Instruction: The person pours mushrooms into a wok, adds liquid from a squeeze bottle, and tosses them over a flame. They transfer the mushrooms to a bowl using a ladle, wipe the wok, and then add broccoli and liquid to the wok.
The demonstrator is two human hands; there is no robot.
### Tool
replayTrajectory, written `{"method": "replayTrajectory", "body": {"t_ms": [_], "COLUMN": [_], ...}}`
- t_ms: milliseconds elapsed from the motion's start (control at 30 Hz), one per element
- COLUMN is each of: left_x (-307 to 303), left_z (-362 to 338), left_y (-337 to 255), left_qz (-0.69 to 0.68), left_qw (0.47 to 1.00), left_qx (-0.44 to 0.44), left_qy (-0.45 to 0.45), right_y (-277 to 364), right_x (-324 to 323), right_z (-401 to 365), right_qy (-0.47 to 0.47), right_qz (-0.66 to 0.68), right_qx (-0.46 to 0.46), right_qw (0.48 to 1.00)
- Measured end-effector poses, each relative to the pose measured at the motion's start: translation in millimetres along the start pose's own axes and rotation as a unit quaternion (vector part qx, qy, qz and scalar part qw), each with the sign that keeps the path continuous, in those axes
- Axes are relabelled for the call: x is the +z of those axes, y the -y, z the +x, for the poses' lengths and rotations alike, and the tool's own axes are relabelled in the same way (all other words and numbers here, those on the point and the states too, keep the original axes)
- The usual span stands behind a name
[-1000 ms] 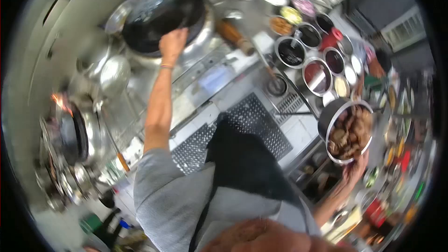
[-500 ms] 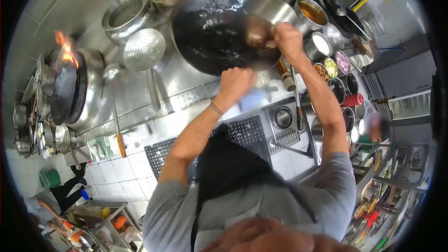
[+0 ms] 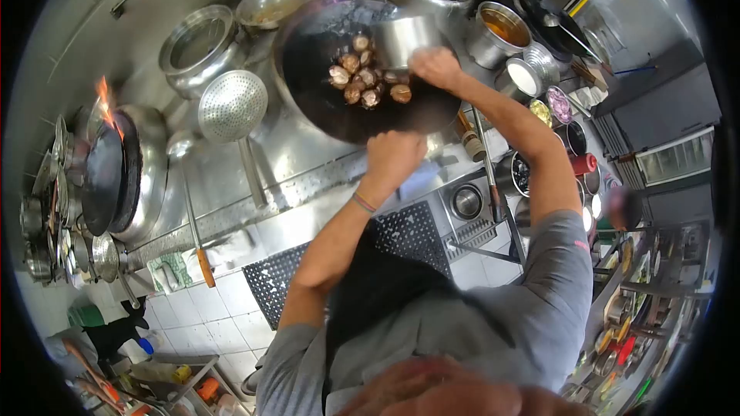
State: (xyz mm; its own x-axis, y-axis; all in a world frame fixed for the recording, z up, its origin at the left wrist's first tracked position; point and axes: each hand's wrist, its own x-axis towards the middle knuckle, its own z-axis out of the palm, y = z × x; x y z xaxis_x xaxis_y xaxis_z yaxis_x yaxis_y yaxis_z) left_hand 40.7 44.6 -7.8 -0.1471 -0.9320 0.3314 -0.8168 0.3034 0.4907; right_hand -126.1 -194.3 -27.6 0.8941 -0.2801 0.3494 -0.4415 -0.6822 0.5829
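A large black wok [image 3: 316, 100] sits on the steel stove, steam rising at its back. Several round brown pieces [image 3: 366, 77], which look like mushrooms, lie in its middle. My left hand [image 3: 395, 156] is closed at the wok's near rim, beside a blue cloth [image 3: 420, 177]; it seems to grip the rim. Over the wok's right side my right hand [image 3: 435, 67] is closed on a steel pot [image 3: 408, 40], held tilted with its mouth hidden from view.
A perforated skimmer [image 3: 233, 105] and a ladle [image 3: 182, 145] lie left of the wok. Flames [image 3: 105, 100] rise at a second wok [image 3: 104, 177]. Steel pots stand behind; a sauce pot [image 3: 505, 27] and ingredient containers are at right. Another person [image 3: 77, 347] is at lower left.
The brown pieces, a blur by the pot's mouth before, now lie in the wok's middle. My right hand and the pot have moved left over the wok.
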Motion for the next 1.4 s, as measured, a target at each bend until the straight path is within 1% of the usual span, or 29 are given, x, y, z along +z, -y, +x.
{"method": "replayTrajectory", "body": {"t_ms": [133, 167, 233, 267, 367, 400, 500, 600, 633, 667, 733, 767, 800, 833, 867, 900, 933, 967, 1000, 1033, 1067, 1100, 1167, 1200, 1233, 1267, 1300, 1333, 1400], "left_x": [-2.6, -3.1, 7.7, 11.5, 6.2, 3.8, 0.2, 10.4, 14.2, 17.5, 22.6, 23.9, 27.3, 30.2, 28.7, 23.9, 24.8, 20.6, 17.0, 14.4, 21.0, 28.5, 23.0, 19.3, 24.0, 23.2, 26.2, 24.7, 22.7], "left_z": [-3.1, -3.9, -9.2, -10.0, -5.1, -5.8, -3.8, -9.5, -8.0, -5.0, 1.2, 7.5, 15.5, 22.4, 27.5, 31.7, 40.8, 42.9, 47.1, 51.6, 63.9, 80.6, 86.9, 95.3, 110.6, 111.8, 122.1, 124.3, 122.3], "left_y": [5.2, 6.4, 8.5, 6.5, 4.4, 2.5, 1.4, 10.1, 9.7, 8.3, 4.9, 5.4, 8.8, 12.6, 16.1, 22.6, 25.0, 25.1, 23.9, 23.3, 40.4, 63.4, 61.6, 67.0, 66.5, 60.7, 72.6, 66.9, 59.7], "left_qz": [-0.002, -0.008, -0.023, -0.024, -0.022, -0.022, 0.007, -0.009, -0.001, 0.005, 0.006, 0.003, 0.026, 0.048, 0.054, 0.056, 0.042, 0.040, 0.044, 0.051, 0.124, 0.139, 0.155, 0.160, 0.164, 0.144, 0.159, 0.169, 0.177], "left_qw": [1.000, 1.000, 1.000, 1.000, 1.000, 1.000, 1.000, 1.000, 1.000, 1.000, 0.998, 0.997, 0.997, 0.997, 0.993, 0.985, 0.984, 0.989, 0.993, 0.995, 0.987, 0.984, 0.984, 0.984, 0.984, 0.987, 0.985, 0.984, 0.983], "left_qx": [-0.004, -0.012, -0.012, -0.008, -0.012, -0.016, -0.008, -0.013, -0.005, 0.007, 0.028, 0.037, 0.032, 0.030, 0.064, 0.110, 0.121, 0.100, 0.081, 0.068, 0.085, 0.098, 0.068, 0.063, 0.054, 0.045, 0.038, 0.032, 0.008], "left_qy": [0.010, 0.015, 0.009, 0.001, -0.013, -0.012, -0.006, -0.008, -0.018, -0.027, -0.053, -0.068, -0.064, -0.057, -0.084, -0.118, -0.121, -0.101, -0.077, -0.052, -0.053, -0.051, -0.052, -0.049, -0.044, -0.061, -0.050, -0.044, -0.041], "right_y": [-18.7, -28.9, -37.1, -41.3, -31.7, -29.1, -36.8, -51.8, -60.0, -62.0, -64.5, -64.9, -62.9, -48.8, -29.9, -30.6, -8.0, 15.2, 44.9, 80.2, 117.0, 150.1, 197.3, 241.4, 264.5, 304.6, 353.2, 373.9, 483.5], "right_x": [-5.9, -15.5, -51.9, -58.4, -45.0, -23.4, -12.8, -45.3, -61.3, -86.8, -122.7, -136.8, -145.8, -171.1, -214.8, -158.5, -185.8, -218.4, -260.1, -302.9, -337.6, -363.2, -394.0, -405.2, -449.8, -483.6, -508.1, -550.5, -569.4], "right_z": [41.7, 50.7, 63.1, 65.6, 45.9, 33.2, 21.9, 24.2, 21.8, 18.4, -9.8, -28.2, -50.5, -73.0, -87.7, -148.3, -176.1, -195.3, -224.2, -277.6, -316.1, -340.2, -372.2, -420.4, -426.4, -445.9, -471.1, -454.8, -515.2], "right_qy": [0.038, -0.014, -0.040, -0.096, -0.085, -0.040, -0.007, -0.032, -0.136, -0.165, -0.236, -0.275, -0.333, -0.354, -0.291, -0.349, -0.317, -0.305, -0.329, -0.358, -0.388, -0.420, -0.486, -0.521, -0.545, -0.529, -0.561, -0.550, -0.629], "right_qz": [0.007, 0.011, -0.013, -0.006, -0.014, -0.021, -0.017, 0.067, 0.055, 0.045, 0.112, 0.139, 0.224, 0.268, 0.329, 0.360, 0.313, 0.163, 0.275, 0.223, 0.187, 0.169, 0.173, 0.153, 0.110, 0.016, -0.050, -0.108, -0.206], "right_qx": [0.033, 0.019, 0.052, 0.035, -0.015, -0.011, 0.086, 0.254, 0.291, 0.357, 0.478, 0.534, 0.569, 0.550, 0.640, 0.609, 0.687, 0.731, 0.758, 0.797, 0.822, 0.833, 0.826, 0.815, 0.819, 0.842, 0.821, 0.828, 0.749], "right_qw": [0.999, 1.000, 0.998, 0.995, 0.996, 0.999, 0.996, 0.964, 0.946, 0.918, 0.839, 0.787, 0.717, 0.707, 0.631, 0.614, 0.574, 0.588, 0.492, 0.432, 0.373, 0.318, 0.228, 0.204, 0.143, 0.104, 0.095, 0.027, 0.021]}}
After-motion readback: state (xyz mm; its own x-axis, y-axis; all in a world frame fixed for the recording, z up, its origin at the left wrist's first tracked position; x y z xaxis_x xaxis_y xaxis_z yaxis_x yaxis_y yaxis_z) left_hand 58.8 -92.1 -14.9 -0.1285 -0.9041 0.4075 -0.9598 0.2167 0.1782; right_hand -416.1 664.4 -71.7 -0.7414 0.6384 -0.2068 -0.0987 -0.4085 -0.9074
